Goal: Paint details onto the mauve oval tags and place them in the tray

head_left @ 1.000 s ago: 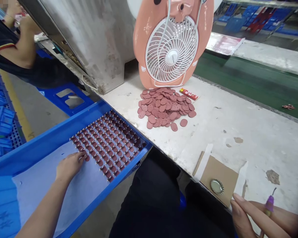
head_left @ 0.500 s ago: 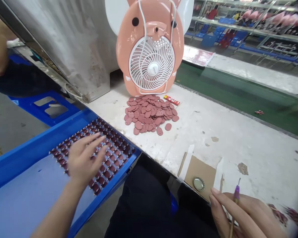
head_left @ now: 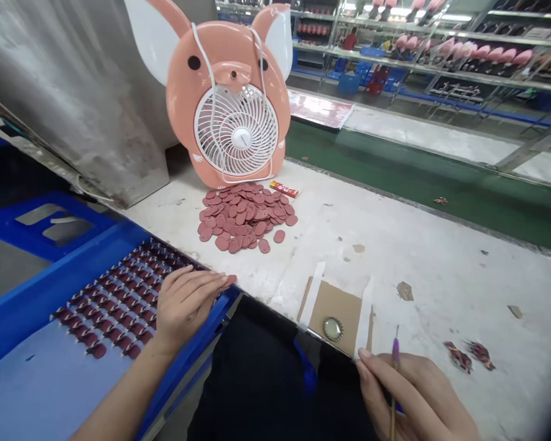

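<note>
My left hand (head_left: 186,300) lies flat with fingers stretched over the right end of the rows of dark red pieces (head_left: 114,297) laid out in the blue tray (head_left: 41,288). My right hand (head_left: 413,392) is at the bench's near edge, fingers closed round a thin stick with a purple tip (head_left: 395,373). Just left of it a metal bottle cap (head_left: 333,329) sits on a taped-down cardboard square (head_left: 340,306). A heap of pink oval pieces (head_left: 245,214) lies further back on the white bench (head_left: 417,263).
A pink pig-shaped fan (head_left: 232,104) stands behind the heap, a small red tube (head_left: 283,188) beside it. A grey metal housing (head_left: 73,92) rises at left. Two dark red scraps (head_left: 468,355) lie at right. A green conveyor belt (head_left: 417,177) runs behind the bench.
My left hand has slid from the left side of the rows to their right end by the tray's edge. The view has swung right and up. My right hand keeps the stick.
</note>
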Available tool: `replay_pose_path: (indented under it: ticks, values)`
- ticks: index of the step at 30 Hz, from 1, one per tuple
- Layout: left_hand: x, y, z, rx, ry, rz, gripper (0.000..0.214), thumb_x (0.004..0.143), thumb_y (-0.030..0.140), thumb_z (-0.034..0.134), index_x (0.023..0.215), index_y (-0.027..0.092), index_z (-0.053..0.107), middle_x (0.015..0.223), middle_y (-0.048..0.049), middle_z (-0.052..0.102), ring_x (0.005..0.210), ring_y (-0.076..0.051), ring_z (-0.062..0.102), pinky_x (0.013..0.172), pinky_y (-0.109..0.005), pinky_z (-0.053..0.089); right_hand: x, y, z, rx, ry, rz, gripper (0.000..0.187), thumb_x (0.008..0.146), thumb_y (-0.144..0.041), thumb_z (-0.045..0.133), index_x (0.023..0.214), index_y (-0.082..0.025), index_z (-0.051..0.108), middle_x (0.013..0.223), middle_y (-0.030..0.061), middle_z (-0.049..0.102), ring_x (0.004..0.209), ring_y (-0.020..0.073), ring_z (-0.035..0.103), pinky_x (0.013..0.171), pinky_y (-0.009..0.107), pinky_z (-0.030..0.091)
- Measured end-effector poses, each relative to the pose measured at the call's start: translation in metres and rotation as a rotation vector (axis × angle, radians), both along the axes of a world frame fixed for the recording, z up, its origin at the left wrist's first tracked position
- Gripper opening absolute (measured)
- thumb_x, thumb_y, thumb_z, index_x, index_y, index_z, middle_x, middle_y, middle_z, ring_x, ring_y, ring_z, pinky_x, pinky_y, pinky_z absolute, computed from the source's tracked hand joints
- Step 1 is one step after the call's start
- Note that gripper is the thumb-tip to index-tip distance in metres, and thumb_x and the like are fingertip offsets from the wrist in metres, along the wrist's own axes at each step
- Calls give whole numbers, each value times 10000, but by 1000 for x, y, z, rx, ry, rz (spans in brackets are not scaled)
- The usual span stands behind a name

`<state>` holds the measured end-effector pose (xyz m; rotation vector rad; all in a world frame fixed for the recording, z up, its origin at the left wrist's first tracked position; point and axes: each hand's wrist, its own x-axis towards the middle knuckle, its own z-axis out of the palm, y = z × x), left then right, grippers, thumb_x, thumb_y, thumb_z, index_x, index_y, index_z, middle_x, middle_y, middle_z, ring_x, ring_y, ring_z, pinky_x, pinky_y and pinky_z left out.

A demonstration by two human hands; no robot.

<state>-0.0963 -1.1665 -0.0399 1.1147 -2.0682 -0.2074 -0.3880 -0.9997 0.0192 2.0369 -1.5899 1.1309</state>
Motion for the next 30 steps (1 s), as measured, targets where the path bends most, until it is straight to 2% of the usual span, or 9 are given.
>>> replay_pose_path:
  ticks: [3,5,8,11,13,16,21,25,30]
  values:
    - [-35,30,25,230,171,-13,172,927,264,601,971,268,768,898,-30,814,839,-228,740,824,-364,553,13,-4,2,102,-249,73,198,854,-49,670,1031,-136,686,803,50,646,706,148,622,591,252,520]
    - [-59,50,41,638,429,-107,137,898,309,648,921,295,782,815,-7,805,770,-217,733,744,-321,569,23,-9,4,210,-402,120,173,886,-116,644,1052,-151,676,822,48,645,706,144,622,602,251,534]
    - [-87,70,53,983,629,-231,79,818,354,741,842,321,809,766,-4,793,749,-222,722,757,-318,576,32,-15,6,321,-607,161,165,899,-196,660,1062,-182,678,818,24,653,670,125,617,616,234,537]
    - [-101,77,52,1123,686,-298,124,769,392,785,855,311,822,810,-28,799,776,-233,725,760,-322,581,29,-18,7,377,-771,199,132,901,-174,662,1025,-207,692,826,3,678,689,109,627,644,207,523]
    - [-106,76,48,1255,711,-394,257,751,496,772,873,276,825,783,-52,796,730,-224,723,701,-304,579,21,-15,10,398,-780,240,153,903,-138,641,1022,-216,699,831,0,690,723,111,634,673,210,513]
    - [-109,71,42,1607,657,-618,379,693,588,778,793,225,821,693,-56,778,583,-160,687,572,-236,536,7,-7,19,532,-665,351,187,902,-114,623,1038,-210,708,803,6,674,714,114,619,665,218,493]
    - [-112,70,30,2102,436,-816,340,510,465,928,710,217,808,675,-19,777,547,-90,661,528,-152,486,-3,4,33,815,-594,470,152,930,-182,646,1069,-202,705,820,11,664,752,118,612,696,210,498]
    - [-113,81,19,2260,470,-863,465,446,493,938,786,198,821,681,-40,769,532,-99,634,472,-159,493,-7,6,20,684,-789,481,370,996,-228,572,1362,-273,552,966,10,713,819,114,670,778,234,553]
    - [-111,95,6,2175,954,-846,347,611,462,888,830,205,803,700,-38,739,521,-70,602,432,-129,503,-12,3,-17,364,-687,106,291,1043,-274,454,1271,-228,629,777,21,668,650,134,618,586,257,532]
